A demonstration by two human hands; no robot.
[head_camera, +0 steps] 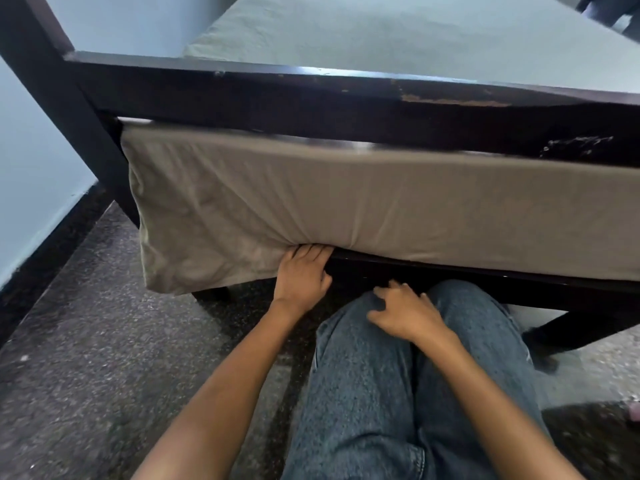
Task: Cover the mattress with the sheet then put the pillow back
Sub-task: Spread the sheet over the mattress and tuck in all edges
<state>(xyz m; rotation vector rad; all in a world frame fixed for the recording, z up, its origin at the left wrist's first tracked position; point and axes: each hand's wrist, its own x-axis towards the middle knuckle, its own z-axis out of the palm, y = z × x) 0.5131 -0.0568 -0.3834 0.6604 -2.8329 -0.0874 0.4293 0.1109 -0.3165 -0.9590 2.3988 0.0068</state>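
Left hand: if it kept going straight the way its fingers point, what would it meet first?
The sheet: the left hand touches its lower edge. Whether it would press in or slip underneath is unclear from this view.

Left hand: fingertips gone under the lower hem of the sheet; gripping or pushing, cannot tell. Sheet and bed frame both run off the right edge. Top right corner: dark shape, cropped, unreadable. Low at the right edge: small pink thing, cropped and blurred. Both forearms leave by the bottom edge. Right hand: fingers slightly smeared.
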